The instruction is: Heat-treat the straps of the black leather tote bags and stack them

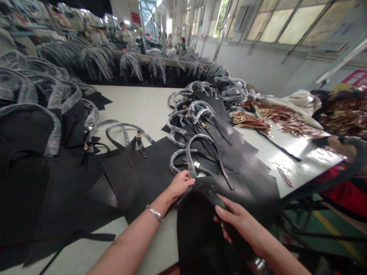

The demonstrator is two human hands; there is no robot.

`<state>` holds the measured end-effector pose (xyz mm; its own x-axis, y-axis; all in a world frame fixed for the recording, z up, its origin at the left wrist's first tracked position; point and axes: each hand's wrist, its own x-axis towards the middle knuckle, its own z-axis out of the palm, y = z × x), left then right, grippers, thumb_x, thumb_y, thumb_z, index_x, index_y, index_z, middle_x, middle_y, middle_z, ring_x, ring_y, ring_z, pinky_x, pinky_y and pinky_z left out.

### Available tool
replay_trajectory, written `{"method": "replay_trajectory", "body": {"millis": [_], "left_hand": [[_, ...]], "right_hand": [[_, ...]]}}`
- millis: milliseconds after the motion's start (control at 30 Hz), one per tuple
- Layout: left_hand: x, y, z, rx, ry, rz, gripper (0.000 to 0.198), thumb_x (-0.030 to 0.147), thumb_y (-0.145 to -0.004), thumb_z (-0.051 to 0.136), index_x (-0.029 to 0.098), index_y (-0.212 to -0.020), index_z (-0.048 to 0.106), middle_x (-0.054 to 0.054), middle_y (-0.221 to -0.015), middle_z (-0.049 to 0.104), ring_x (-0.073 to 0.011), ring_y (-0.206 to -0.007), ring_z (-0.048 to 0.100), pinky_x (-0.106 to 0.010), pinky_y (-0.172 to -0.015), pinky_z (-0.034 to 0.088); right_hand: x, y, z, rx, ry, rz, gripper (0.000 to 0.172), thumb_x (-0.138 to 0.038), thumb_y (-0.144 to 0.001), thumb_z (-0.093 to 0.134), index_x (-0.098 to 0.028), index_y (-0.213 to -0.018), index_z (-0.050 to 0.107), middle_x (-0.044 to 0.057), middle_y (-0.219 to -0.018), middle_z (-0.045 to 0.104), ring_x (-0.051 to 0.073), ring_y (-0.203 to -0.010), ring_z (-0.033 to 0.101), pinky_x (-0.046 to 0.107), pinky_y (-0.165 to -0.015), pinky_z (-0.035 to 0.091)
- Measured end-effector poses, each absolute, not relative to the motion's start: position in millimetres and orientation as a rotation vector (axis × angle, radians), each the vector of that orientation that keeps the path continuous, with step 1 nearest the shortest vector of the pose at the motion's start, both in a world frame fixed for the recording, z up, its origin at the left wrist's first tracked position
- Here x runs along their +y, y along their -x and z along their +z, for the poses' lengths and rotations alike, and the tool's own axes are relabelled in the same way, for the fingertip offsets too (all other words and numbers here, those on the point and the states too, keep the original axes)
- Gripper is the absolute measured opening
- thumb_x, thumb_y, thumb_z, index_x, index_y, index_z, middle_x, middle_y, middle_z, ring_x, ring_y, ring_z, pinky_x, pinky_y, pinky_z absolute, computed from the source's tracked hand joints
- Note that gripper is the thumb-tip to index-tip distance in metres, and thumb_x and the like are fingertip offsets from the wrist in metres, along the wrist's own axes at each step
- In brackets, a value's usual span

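The left hand (179, 184) is half closed against a film-wrapped black leather handle (191, 160), but one cannot tell if it grips. The right hand (237, 218) is closed on a soft black leather bag (199, 233), above the white worktop (137, 103). Pulling this bag carelessly could drag the stacked black leather panels (246, 183) over the worktop edge.

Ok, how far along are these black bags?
Looks done: the bags piled at the view's left, handles wrapped. In hand: the right hand grips a bag; the left hand touches a wrapped handle. Still left: the pile at the view's right, and brass-buckled straps.
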<state>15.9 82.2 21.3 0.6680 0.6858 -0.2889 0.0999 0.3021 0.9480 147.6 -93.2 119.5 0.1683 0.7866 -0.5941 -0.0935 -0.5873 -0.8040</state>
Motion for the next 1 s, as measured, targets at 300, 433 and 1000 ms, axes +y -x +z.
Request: {"method": "replay_trajectory", "body": {"millis": [300,433,1000], "left_hand": [[82,-14,26,0.767,-1.226,0.432,0.014,0.02,-0.072,0.065,0.016,-0.077,0.052,0.002,-0.064,0.058,-0.0094,-0.055,0.051,-0.02,-0.053,0.035],[83,-13,24,0.752,-1.217,0.429,0.015,0.022,-0.072,0.065,0.016,-0.076,0.052,0.002,-0.063,0.058,-0.0105,-0.055,0.052,-0.021,-0.053,0.036],[84,-10,25,0.63,-1.097,0.443,0.019,0.028,-0.072,0.067,0.015,-0.079,0.056,0.002,-0.066,0.059,-0.0094,-0.056,0.053,-0.02,-0.056,0.038]], "right_hand": [[-81,-151,123,-0.646,1.721,1.51,0.06,-0.044,-0.082,0.062,-0.025,-0.137,0.044,-0.002,-0.077,0.06,0.007,-0.044,0.053,0.018,-0.04,0.041],[-79,-162,124,-0.637,1.772,1.3,0.06,-0.044,-0.083,0.062,-0.026,-0.137,0.044,-0.002,-0.078,0.061,0.008,-0.046,0.054,0.019,-0.041,0.043],[-76,-168,128,-0.689,1.703,1.589,0.066,-0.044,-0.078,0.069,-0.024,-0.137,0.046,0.0,-0.08,0.063,0.008,-0.045,0.054,0.019,-0.042,0.043]]}}
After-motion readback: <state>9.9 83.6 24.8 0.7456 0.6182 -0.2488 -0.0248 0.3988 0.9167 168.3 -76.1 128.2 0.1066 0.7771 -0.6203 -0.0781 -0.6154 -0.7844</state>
